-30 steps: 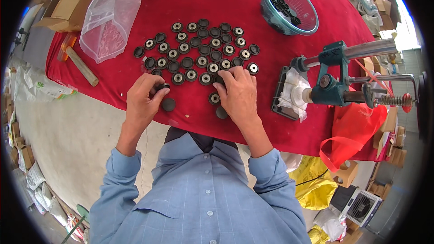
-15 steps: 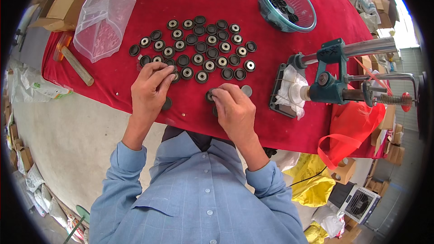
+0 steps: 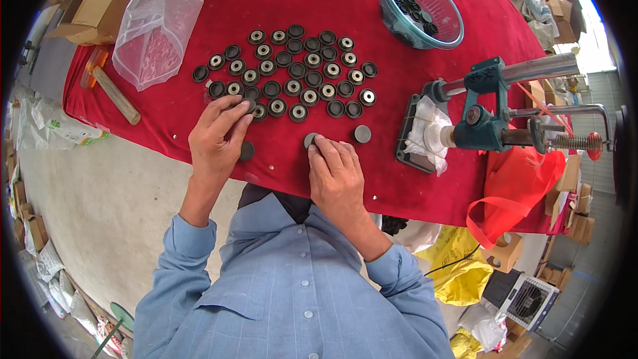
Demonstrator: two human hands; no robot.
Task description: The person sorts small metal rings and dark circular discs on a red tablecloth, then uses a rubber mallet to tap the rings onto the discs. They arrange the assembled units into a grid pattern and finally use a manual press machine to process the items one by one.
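Note:
My left hand (image 3: 216, 134) is at the near left edge of a spread of small round black parts, thumb and fingers pinched at a black round cap (image 3: 250, 104). The fingers partly hide that cap. Nearer the table's front, my right hand (image 3: 336, 174) has its fingertips closed on a dark grey disc (image 3: 310, 140), its flat face up. To the right of that hand lies another grey disc (image 3: 362, 134), and below my left fingers a dark disc (image 3: 246, 151). Among the spread parts, some show a metal bearing (image 3: 309, 97) in the middle; others are plain black cups (image 3: 335, 108).
On the red cloth, a teal hand press (image 3: 485, 110) stands at right, with a blue-green basket (image 3: 435, 40) of black parts behind it. A wooden-handled hammer (image 3: 114, 94), a clear plastic bag (image 3: 156, 36) and a cardboard box (image 3: 109, 0) are at left. A red bag (image 3: 522, 183) hangs at the right edge.
My right hand has shifted slightly left and down. The part at its fingertips showed a ringed face before and shows a flat grey face now. My left hand has barely moved.

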